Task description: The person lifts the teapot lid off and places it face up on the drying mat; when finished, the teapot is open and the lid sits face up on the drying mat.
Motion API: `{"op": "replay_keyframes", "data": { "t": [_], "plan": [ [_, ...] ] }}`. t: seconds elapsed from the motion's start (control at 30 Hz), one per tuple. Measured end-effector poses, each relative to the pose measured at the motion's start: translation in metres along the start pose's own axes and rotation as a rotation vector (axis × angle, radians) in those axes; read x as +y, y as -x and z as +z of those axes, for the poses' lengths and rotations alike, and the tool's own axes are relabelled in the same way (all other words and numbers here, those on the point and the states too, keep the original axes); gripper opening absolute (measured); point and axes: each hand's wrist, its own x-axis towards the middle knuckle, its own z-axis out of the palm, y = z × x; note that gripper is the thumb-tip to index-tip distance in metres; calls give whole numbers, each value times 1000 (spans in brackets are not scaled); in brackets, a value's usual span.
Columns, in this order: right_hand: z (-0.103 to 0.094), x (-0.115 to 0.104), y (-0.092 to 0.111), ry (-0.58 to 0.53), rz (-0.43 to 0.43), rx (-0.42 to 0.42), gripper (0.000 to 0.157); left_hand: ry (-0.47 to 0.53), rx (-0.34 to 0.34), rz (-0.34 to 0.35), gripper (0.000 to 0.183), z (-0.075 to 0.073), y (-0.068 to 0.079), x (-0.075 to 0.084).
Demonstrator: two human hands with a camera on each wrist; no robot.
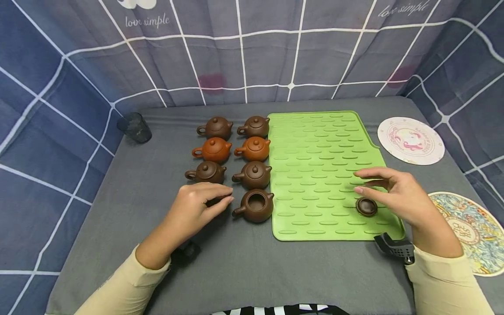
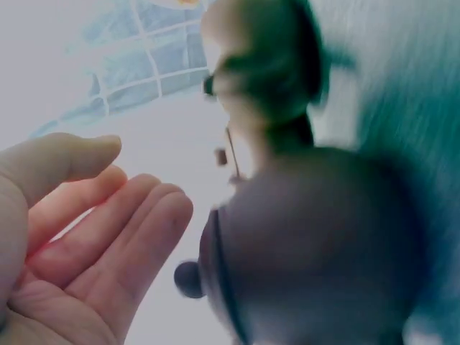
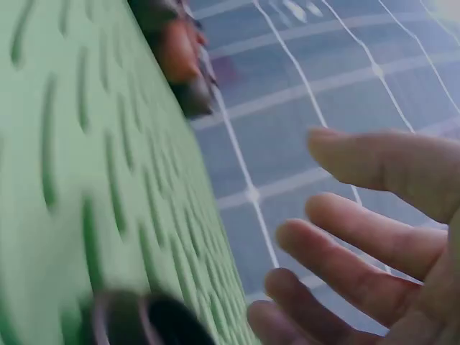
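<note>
My left hand (image 1: 197,203) hovers left of a lidless dark-brown teapot (image 1: 257,212), its thumb and fingers apart with nothing held. In the left wrist view, a lidded brown teapot (image 2: 316,244) looms blurred beside the fingers (image 2: 144,223). Over the right side of the green mat (image 1: 315,175) is my right hand (image 1: 401,197), fingers loosely bent and apart. A small round brown teapot lid (image 1: 366,207) lies on the mat just below its thumb; the right wrist view catches part of this lid (image 3: 144,323) at the bottom edge.
Several lidded teapots stand in two columns left of the mat, including brown (image 1: 256,175) and orange-red ones (image 1: 214,150). A dark cup (image 1: 135,127) sits at the far left. On the right lie a white round mat (image 1: 411,141) and a patterned round mat (image 1: 468,232).
</note>
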Motion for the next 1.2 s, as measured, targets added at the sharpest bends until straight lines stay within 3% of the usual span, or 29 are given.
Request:
{"op": "replay_keyframes", "data": {
  "t": [0.17,0.4,0.57,0.67,0.87,1.2],
  "plan": [
    [22,-28,-19,-15,-85,-42,32,-5,-85,-109,26,-7,-20,-13],
    [56,-74,-60,-16,-283,-144,26,59,-234,-359,29,0,-41,-35],
    [88,-91,-90,-21,-437,-237,26,38,-333,-397,31,10,-42,-39],
    [103,-94,-102,-26,-456,-274,26,26,-335,-410,30,16,-42,-38],
    [134,-87,-119,-67,-406,-279,31,-16,-277,-478,26,22,-43,-37],
    [161,-65,-121,-134,-464,-279,30,-22,-217,-501,18,29,-37,-36]
  ]
}}
